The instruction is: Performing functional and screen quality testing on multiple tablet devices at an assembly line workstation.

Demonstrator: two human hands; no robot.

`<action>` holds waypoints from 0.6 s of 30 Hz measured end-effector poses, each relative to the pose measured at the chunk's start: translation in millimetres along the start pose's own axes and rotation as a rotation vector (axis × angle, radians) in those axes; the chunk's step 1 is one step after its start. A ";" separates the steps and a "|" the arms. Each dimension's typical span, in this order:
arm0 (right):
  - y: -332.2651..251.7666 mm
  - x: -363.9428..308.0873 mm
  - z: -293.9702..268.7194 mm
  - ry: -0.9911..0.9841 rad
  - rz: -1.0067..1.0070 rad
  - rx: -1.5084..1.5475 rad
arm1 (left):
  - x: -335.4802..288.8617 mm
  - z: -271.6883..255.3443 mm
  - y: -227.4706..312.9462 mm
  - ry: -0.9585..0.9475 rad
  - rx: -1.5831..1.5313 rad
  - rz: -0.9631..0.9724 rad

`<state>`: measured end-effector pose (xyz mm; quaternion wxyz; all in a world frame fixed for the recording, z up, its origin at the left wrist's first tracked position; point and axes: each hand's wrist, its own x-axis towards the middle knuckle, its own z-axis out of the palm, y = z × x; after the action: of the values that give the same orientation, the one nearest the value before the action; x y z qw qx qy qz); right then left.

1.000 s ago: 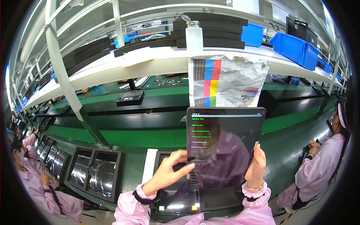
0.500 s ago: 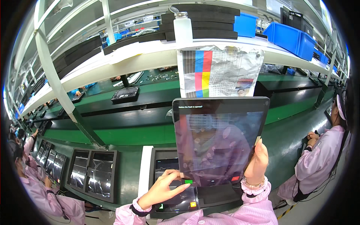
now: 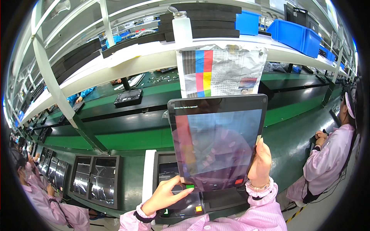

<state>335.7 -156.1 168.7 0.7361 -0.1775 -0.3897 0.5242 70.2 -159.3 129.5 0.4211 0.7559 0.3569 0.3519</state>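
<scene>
A black tablet (image 3: 216, 146) stands upright before me, its screen showing a live picture with a red band on the left. Along its right edge, my right hand (image 3: 261, 163) grips it, with the thumb at the front edge and most fingers hidden behind. My left hand (image 3: 165, 196) pinches the lower left corner, its thumb at a green button (image 3: 189, 187) on the screen. Behind the tablet hangs a creased paper chart (image 3: 227, 73) with colour blocks and print. Another tablet (image 3: 185, 204) lies in a black tray (image 3: 163, 158) below my left hand.
A black double tray (image 3: 92, 181) with film-covered screens lies at the left, beside a white strip (image 3: 149, 173). A white bottle (image 3: 182, 30) and blue bins (image 3: 295, 36) stand on the shelf above. One co-worker (image 3: 327, 161) sits at the right, others (image 3: 42, 196) at the left.
The tablet and both hands have shifted slightly left. The tablet has also risen a little. Its screen picture is now brighter and bluish, with the red band at its left.
</scene>
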 end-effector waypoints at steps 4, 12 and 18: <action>0.3 0.9 1.2 -0.014 -0.001 -0.001 | -0.5 -0.7 1.1 0.038 0.013 -0.030; 1.5 3.1 0.9 0.004 -0.001 -0.042 | 0.8 -0.6 2.1 0.006 0.007 -0.011; 1.9 2.5 2.5 0.002 -0.011 -0.045 | -0.5 -0.8 3.3 0.007 0.017 -0.017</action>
<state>333.0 -153.4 170.0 0.7351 -0.1924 -0.4018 0.5110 70.1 -160.7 132.7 0.4164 0.7551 0.3677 0.3481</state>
